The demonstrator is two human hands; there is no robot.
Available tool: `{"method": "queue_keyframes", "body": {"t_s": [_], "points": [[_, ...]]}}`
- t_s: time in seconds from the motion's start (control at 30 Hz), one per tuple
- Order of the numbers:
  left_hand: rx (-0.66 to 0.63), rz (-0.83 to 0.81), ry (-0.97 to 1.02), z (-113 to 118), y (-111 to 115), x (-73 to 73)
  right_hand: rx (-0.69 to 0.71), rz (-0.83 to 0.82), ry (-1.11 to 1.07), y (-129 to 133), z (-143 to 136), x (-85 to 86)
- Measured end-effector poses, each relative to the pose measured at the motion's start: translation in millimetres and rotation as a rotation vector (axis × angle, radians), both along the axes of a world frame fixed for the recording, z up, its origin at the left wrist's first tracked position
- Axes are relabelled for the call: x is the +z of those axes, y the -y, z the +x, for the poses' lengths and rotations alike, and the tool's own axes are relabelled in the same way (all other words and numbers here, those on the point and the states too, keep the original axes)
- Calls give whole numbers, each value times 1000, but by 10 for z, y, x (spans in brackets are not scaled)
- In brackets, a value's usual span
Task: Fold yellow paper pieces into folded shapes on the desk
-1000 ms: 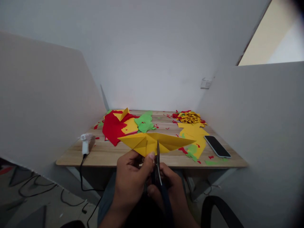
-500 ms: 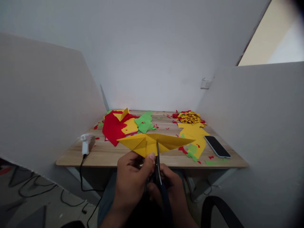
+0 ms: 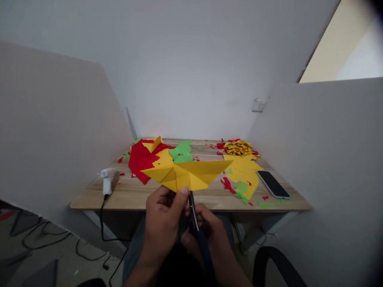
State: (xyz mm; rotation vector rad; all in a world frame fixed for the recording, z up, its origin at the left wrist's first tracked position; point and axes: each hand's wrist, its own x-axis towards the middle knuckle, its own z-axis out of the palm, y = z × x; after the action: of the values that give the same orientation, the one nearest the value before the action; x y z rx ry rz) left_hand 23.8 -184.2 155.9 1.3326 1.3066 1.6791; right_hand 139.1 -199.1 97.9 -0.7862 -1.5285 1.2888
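A folded sheet of yellow paper [image 3: 196, 173], wide and creased with pointed ends, is held up in front of the table. My left hand [image 3: 164, 223] pinches its lower edge, thumb on the near face. In my right hand [image 3: 211, 235] is a pair of scissors [image 3: 197, 227] with dark blue handles, pointing up and away from me. The blade tips reach the paper's lower edge just right of my left thumb and are partly hidden behind the sheet. Some fingers of my right hand are in shadow.
On the wooden table [image 3: 125, 201], a white glue gun [image 3: 107, 183] with a black cable stands left. Red paper [image 3: 142, 161] and green paper [image 3: 182, 151] lie behind; a folded yellow pile [image 3: 239, 148], yellow sheets [image 3: 242, 169], scraps and a phone [image 3: 273, 184] are right. Partitions flank both sides.
The scissors have moved down and left, so the blade no longer crosses the paper's front. The yellow paper has shifted left and slightly up, its right end tilting upward.
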Motion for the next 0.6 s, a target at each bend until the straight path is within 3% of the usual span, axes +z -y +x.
{"method": "queue_keyframes", "body": {"t_s": [0.1, 0.2, 0.37, 0.47, 0.6], "points": [[6, 14, 39, -70, -93, -51, 22, 3, 114, -53, 55, -84], [10, 38, 75, -139, -191, -111, -73, 24, 279, -292, 178, -231], [-50, 16, 132, -160, -262, -153, -548, 203, 764, -1120, 526, -412], [-72, -15, 135, -144, -270, -166, -663, 161, 1040, -1651, 748, -468], [-106, -38, 145, -145, -305, -219, -688, 122, 1290, -2137, 1004, -569]]}}
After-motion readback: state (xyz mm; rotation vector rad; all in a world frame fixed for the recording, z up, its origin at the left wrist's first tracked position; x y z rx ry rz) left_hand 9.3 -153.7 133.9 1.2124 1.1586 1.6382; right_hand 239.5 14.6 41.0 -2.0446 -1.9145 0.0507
